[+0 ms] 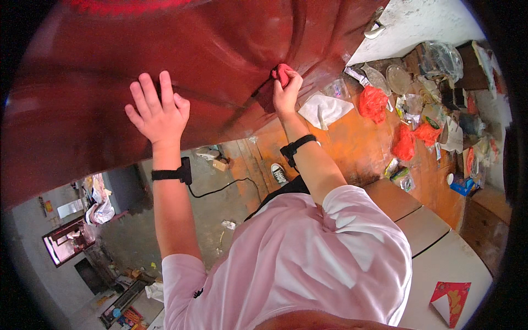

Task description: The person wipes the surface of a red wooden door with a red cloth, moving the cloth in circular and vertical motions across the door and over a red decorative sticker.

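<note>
A large, glossy dark red surface (pixel 198 45) fills the top of the head view, with wavy folds or reflections in it; its material I cannot tell. My left hand (pixel 159 109) lies against it or just over it, fingers spread, holding nothing. Further right, my right hand (pixel 287 91) grips a bunched red cloth (pixel 281 74) against the same surface, close to its lower edge. Both wrists wear black straps with small devices; a black cable runs from the left one.
Right of me, the orange-brown floor (pixel 342 140) holds a white cloth (pixel 325 110), red plastic bags (pixel 373 104) and assorted clutter. A light cabinet-like surface (pixel 445 264) with a red-and-gold paper (pixel 453 303) stands at lower right. A box (pixel 220 164) lies on the grey floor.
</note>
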`<state>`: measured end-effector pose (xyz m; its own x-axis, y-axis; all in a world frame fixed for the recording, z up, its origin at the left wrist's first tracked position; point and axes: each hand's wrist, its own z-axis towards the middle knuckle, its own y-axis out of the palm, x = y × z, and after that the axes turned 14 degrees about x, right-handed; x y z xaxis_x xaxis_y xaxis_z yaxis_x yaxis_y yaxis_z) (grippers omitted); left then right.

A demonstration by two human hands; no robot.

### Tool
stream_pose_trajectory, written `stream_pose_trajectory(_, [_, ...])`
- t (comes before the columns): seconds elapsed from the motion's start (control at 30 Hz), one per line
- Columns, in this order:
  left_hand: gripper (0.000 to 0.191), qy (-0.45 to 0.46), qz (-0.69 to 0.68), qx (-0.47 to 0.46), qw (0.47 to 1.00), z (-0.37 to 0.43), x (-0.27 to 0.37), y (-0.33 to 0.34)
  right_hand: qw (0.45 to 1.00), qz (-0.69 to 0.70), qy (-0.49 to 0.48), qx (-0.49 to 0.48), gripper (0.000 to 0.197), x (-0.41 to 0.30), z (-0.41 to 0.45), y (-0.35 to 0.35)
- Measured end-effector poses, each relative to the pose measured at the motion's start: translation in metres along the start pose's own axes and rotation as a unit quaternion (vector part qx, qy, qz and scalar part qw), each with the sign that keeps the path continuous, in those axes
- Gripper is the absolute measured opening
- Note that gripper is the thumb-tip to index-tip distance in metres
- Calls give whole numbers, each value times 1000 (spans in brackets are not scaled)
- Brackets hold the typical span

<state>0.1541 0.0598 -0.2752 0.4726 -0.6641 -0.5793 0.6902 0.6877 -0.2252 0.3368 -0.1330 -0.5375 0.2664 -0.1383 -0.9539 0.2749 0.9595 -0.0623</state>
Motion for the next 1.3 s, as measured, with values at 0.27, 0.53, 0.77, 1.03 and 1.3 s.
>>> stream_pose_trajectory(0.27, [71,-32,-10,-2,999,-5,4,-1,997,73,13,-22,41,-88,-26,4])
stream_pose_trajectory(0.53, [78,-23,-31,3,999,7,5,-3,968,148,-184,-79,48,-221,15,-8])
stream_pose_trajectory(0.77, [79,-37,-64,-12,997,11,5,-12,936,181,-289,-90,53,-296,46,-11])
stream_pose_trajectory(1.03, [68,-108,-273,-14,956,33,-12,-56,899,137,-405,-93,59,-283,52,-15])
stream_pose_trajectory(1.3, [59,-194,-31,117,974,-31,-85,-78,851,137,-497,-99,63,-317,55,-25])
